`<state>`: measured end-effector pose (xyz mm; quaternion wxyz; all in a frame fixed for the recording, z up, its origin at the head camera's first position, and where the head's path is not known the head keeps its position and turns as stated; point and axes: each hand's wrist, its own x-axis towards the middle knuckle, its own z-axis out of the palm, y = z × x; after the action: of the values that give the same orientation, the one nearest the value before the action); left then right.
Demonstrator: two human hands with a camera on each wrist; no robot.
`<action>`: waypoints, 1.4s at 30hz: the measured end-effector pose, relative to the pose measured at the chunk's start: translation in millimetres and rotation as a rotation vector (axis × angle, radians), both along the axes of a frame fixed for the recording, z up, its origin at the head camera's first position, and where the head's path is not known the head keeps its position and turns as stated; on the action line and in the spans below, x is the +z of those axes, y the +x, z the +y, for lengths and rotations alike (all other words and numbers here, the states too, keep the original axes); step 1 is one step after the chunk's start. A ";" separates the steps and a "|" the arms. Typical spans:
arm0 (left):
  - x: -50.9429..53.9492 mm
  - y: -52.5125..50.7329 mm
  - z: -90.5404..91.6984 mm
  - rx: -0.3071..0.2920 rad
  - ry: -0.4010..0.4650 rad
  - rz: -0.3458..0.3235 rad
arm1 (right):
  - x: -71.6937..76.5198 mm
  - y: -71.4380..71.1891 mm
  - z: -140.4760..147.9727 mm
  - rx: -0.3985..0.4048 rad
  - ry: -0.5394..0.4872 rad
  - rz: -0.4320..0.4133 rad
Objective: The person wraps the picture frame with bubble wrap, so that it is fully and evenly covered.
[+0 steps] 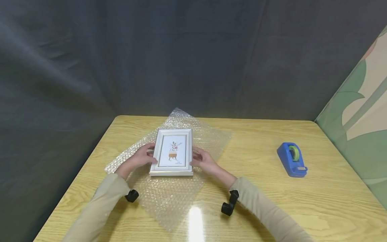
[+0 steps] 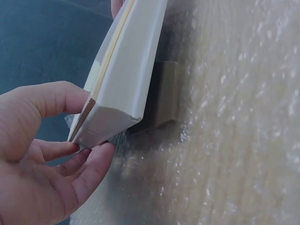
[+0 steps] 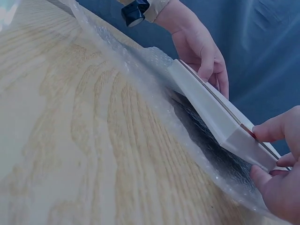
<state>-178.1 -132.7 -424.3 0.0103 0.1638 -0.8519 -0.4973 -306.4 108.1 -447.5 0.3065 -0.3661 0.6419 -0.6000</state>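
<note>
We list one light wood-grain desk (image 1: 251, 148), backed by a dark cloth curtain (image 1: 193, 60); one blue plastic tape dispenser (image 1: 285, 156) with a green roll, well apart at right. One clear bubble-wrap sheet (image 1: 172, 198), laid diagonally, lies between the desk and one white rectangular picture frame (image 1: 173, 151) with a plant print, which we see held tilted over the sheet. Left hand (image 1: 140, 157) and right hand (image 1: 205, 159): forearms converging, fingers pinching the frame's opposite sides.

Bubble wrap (image 1: 169, 201), tape dispenser (image 1: 291, 166) on table (image 1: 251, 148)
</note>
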 end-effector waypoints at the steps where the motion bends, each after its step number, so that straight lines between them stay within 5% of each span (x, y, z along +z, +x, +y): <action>1: -1.0 -0.6 -0.5 0.004 -0.004 0.000 | -1.2 0.0 -0.8 -0.003 0.002 0.005; 13: -14.7 -4.4 -0.9 0.008 -0.049 0.017 | -8.5 1.7 -5.6 -0.070 0.054 0.031; 16: -15.4 -1.7 -1.0 -0.022 -0.053 0.028 | -8.1 2.0 -3.9 -0.074 0.055 0.094; 25: -10.7 31.7 1.8 -0.143 -0.082 -0.012 | -8.0 11.8 18.6 -0.006 0.135 0.371; 30: -12.0 38.8 2.1 -0.145 -0.096 -0.001 | -10.5 15.8 22.3 0.000 0.098 0.398; 38: -14.8 35.3 2.4 -0.126 -0.093 -0.011 | -14.1 16.2 22.3 -0.014 0.072 0.386; 42: -15.7 34.8 3.8 -0.106 -0.111 -0.031 | -4.7 20.2 23.4 -0.016 0.076 0.363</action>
<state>-143.4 -128.9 -439.9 -0.0201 0.1255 -0.8858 -0.4464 -286.2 131.4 -452.2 0.1945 -0.4512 0.7118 -0.5019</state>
